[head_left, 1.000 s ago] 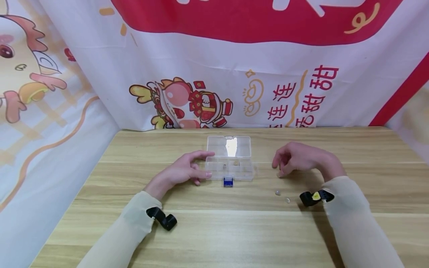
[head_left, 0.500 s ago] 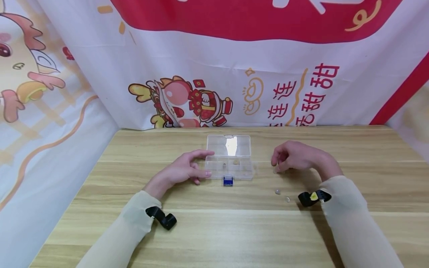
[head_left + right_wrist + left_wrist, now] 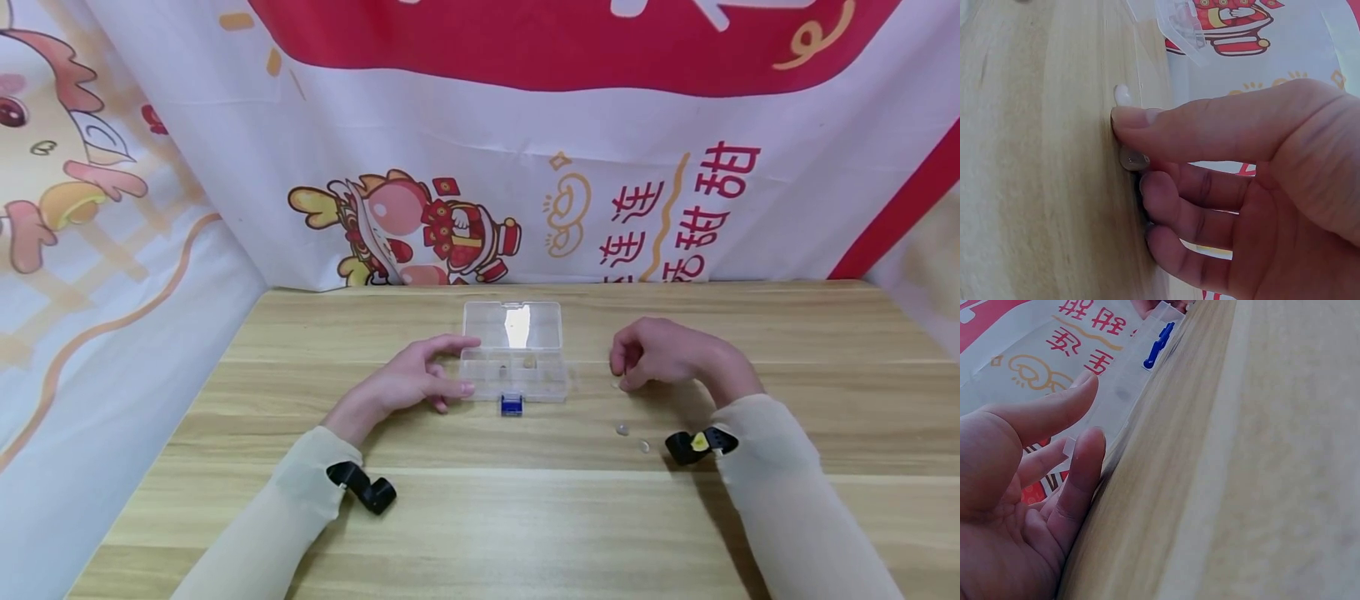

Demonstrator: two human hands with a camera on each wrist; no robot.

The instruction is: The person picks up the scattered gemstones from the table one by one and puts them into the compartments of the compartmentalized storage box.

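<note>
A clear plastic compartment box (image 3: 480, 387) stands with its lid (image 3: 491, 327) raised and a blue latch (image 3: 512, 406) at its front. Small pieces lie in its compartments, a tan one (image 3: 529, 364) among them. My left hand (image 3: 411, 377) rests at the box's left side, thumb and index finger spread along it. To the right of the box, my right hand (image 3: 662, 354) bends down to the table with fingers curled. A small whitish piece (image 3: 1122, 95) shows just beyond its thumb tip, and a greyish rounded piece (image 3: 1133, 159) under the thumb. Whether the fingers pinch either is hidden.
Two small translucent pieces, a grey one (image 3: 622, 429) and a clear one (image 3: 644, 447), lie on the wooden table (image 3: 480, 533) in front of my right hand. A printed cloth (image 3: 450, 125) hangs behind the table's far edge.
My right hand shifts slightly left and away from me, then a little back right; the pale piece by its fingertips is now farther left. My left hand stays at the box.
</note>
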